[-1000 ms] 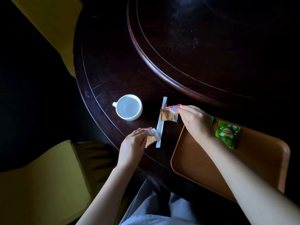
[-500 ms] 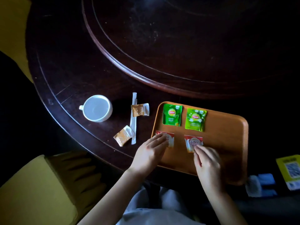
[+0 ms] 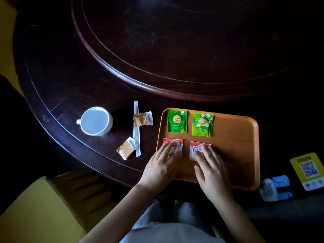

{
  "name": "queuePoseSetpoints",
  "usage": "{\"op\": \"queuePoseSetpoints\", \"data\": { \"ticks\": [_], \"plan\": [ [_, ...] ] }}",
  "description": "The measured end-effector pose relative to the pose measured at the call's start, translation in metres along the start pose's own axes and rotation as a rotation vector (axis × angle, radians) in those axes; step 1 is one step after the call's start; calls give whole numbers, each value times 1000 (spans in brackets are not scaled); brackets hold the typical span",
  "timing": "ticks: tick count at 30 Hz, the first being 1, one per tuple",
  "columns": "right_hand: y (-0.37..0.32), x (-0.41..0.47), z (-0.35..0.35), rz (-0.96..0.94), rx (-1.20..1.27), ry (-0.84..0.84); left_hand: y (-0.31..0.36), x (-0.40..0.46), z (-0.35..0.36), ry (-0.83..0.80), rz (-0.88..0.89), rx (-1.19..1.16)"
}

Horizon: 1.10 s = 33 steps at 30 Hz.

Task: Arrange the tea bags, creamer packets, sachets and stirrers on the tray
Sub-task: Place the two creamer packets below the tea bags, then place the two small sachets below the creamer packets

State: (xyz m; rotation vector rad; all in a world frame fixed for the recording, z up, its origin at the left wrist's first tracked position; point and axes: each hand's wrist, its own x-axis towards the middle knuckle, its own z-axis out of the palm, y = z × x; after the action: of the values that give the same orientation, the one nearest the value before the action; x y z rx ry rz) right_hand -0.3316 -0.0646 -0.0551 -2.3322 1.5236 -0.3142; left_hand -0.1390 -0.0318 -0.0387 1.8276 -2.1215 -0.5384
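Left hand (image 3: 160, 165) and right hand (image 3: 210, 170) lie flat, fingers spread, unclenched, each pressing a red creamer packet (image 3: 173, 146) (image 3: 199, 149) on the near-left of the wooden tray (image 3: 236, 148). Beyond them, 2 green tea bags (image 3: 177, 121) (image 3: 202, 124) sit upright, side by side. Left on the dark round desk (image 3: 73, 71): stirrer (image 3: 136, 128), long axis near-to-far, w/ 2 brown sachets (image 3: 142, 119) (image 3: 127, 150) touching it; white cup (image 3: 95, 121) further left.

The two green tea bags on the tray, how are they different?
The left tea bag is darker green; the right tea bag is lighter, yellowish green. The left one shows a plain leafy look, the right one white flowers. The left sits straighter, the right slightly tilted. Both carry the same red-and-yellow logo and lie flat, side by side on the tray.
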Motion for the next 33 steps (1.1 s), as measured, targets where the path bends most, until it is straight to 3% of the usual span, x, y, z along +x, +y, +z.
{"op": "queuePoseSetpoints", "data": {
  "ticks": [7,13,15,19,23,27,33],
  "plan": [
    [0,6,-4,-24,4,-10,5,8,-1,24,-7,22],
    [-2,12,-8,-16,50,86,3,6,-5,59,-5,7],
    [-10,22,-13,-19,76,150,-3,1,-17,156,-28,-55],
    [-46,70,-16,-161,91,212,-35,-22,-47,423,-307,-54],
    [-87,121,1,-361,67,95,-67,-49,-52,311,-388,87],
    [-105,153,22,-477,3,-3,-83,-59,-46,220,-414,75],
    [-110,169,38,-458,-34,-18,-87,-52,-40,309,-425,11]
  ]
}}
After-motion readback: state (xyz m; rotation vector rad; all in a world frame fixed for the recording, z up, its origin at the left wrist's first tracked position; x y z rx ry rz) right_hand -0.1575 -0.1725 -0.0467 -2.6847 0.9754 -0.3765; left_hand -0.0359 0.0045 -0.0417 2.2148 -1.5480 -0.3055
